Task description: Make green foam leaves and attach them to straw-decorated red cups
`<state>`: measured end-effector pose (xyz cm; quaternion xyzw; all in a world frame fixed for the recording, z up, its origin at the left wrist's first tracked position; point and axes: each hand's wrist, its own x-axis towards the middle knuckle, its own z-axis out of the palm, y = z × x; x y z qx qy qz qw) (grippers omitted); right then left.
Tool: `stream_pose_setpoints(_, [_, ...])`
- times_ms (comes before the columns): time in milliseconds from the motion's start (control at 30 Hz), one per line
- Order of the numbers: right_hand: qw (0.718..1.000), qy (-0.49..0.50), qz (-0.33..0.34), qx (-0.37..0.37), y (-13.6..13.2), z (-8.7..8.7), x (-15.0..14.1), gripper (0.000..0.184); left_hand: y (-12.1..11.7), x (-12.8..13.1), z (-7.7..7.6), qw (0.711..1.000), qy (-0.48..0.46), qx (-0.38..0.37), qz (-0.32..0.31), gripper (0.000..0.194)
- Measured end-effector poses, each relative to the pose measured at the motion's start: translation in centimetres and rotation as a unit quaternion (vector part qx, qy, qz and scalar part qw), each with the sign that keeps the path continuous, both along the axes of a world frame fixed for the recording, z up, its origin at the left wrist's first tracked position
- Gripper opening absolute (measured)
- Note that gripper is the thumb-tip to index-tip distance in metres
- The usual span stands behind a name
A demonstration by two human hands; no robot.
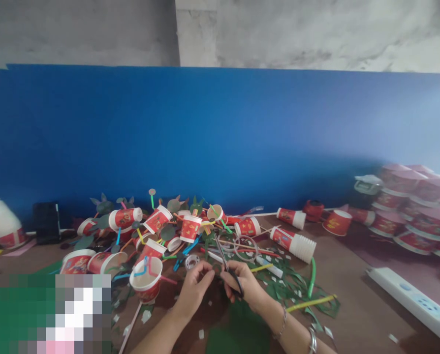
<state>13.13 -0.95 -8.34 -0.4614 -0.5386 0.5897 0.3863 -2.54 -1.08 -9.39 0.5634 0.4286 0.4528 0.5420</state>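
Note:
My right hand is wrapped round a pair of scissors, its blades pointing away from me and up to the left. Close beside it, my left hand is closed in a pinch. Whatever lies between those fingertips is too small and blurred to make out. Just beyond my left hand is a roll of clear tape. A red paper cup with bent blue and pink straws stands left of it. Below my hands lies green paper, and green paper scraps spread to the right.
Several red cups with straws are heaped at the back. Nested cups lie to the right. A white power strip and stacked pink-lidded red tubs fill the far right. A blue panel rises behind the table.

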Motion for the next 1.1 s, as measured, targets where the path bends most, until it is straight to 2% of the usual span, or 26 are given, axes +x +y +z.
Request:
stream_pose_setpoints(200, [1.000, 0.007, -0.025, 0.010, 0.1, 0.0, 0.2, 0.040, 0.1, -0.1, -0.1, 1.000, 0.001, 0.008, -0.012, 0.028])
stream_pose_setpoints(367, [0.999, 0.010, -0.045, 0.016, 0.1, 0.0, 0.1, 0.041, 0.2, 0.1, -0.6, 0.999, -0.017, 0.012, -0.050, 0.027])
stream_pose_setpoints(500, [0.999, 0.008, -0.031, 0.011, 0.1, -0.1, 0.0, 0.041, 0.1, 0.2, -0.4, 0.999, -0.024, -0.014, -0.021, 0.029])
stream_pose_setpoints(700, [0.999, -0.030, 0.023, 0.002, 0.0, -0.5, 0.0, 0.036, -0.1, 0.1, 0.3, 1.000, -0.005, 0.007, 0.019, 0.027])
stream_pose_setpoints(967, [0.999, 0.026, -0.019, 0.013, 0.0, -0.3, -0.2, 0.040, -0.2, 0.4, 0.0, 0.999, -0.041, -0.016, -0.017, 0.028])
stream_pose_setpoints(1100, [0.999, 0.033, -0.017, 0.009, 0.0, -0.3, -0.2, 0.041, -0.1, 0.4, -0.4, 0.998, -0.056, -0.016, -0.025, 0.029])
